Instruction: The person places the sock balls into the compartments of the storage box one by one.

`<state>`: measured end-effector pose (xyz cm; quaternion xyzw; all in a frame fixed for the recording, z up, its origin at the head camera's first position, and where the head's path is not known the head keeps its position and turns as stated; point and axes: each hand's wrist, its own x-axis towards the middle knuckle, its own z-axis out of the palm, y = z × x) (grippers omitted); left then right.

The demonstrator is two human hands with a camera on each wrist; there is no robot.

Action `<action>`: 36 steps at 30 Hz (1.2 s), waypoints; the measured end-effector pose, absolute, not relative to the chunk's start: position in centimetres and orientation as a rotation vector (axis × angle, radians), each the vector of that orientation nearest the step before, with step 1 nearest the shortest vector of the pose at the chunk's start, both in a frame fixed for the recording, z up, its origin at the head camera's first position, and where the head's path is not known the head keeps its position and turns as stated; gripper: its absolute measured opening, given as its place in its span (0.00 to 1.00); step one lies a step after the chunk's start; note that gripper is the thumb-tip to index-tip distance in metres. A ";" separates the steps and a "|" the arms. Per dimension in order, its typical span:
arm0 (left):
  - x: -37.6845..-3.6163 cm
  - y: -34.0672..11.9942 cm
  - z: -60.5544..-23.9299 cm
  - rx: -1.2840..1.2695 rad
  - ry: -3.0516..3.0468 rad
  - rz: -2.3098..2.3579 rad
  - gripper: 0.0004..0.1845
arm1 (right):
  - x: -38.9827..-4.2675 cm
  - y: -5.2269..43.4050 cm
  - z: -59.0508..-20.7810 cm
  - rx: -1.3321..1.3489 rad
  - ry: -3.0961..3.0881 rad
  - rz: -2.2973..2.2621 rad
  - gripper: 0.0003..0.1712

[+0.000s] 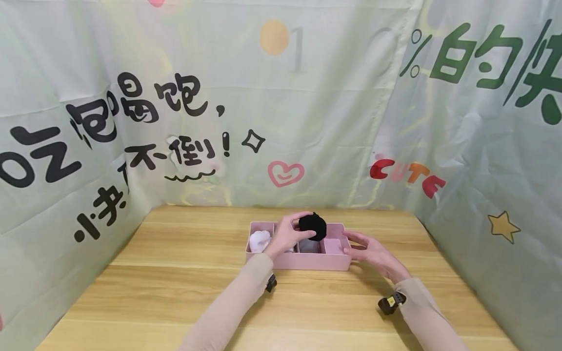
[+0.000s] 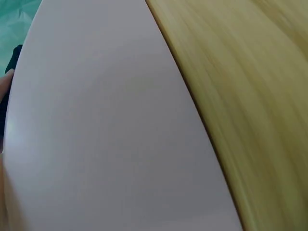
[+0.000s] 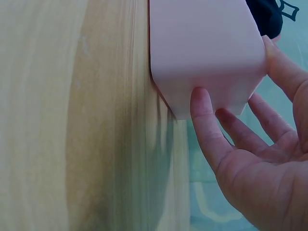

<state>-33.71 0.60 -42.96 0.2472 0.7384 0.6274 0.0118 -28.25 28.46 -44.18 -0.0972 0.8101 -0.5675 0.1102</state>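
Note:
A pink divided box stands on the table. Above it my left hand holds a round, soft-looking black bundle between fingers and thumb. That black bundle also shows past the box in the right wrist view. My right hand touches the box's right end with spread fingers, some against the end wall and one up at the rim. A white bundle lies in the leftmost compartment and a grey one right of the middle. My left hand partly hides the compartment between them.
The box stands toward the back of the wooden table. Printed cloth hangs behind and along both sides. Each wrist carries a small black camera, the right one plainly seen. In the left wrist view the box wall fills most of the frame.

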 end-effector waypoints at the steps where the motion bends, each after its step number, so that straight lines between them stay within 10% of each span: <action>1: -33.6 0.9 -42.9 0.785 2.304 1.946 0.28 | -28.2 28.5 -44.2 -0.294 2.386 -1.660 0.42; 36: -33.0 5.0 -43.2 0.895 2.508 1.586 0.33 | -28.6 28.6 -44.5 -0.335 2.330 -1.710 0.44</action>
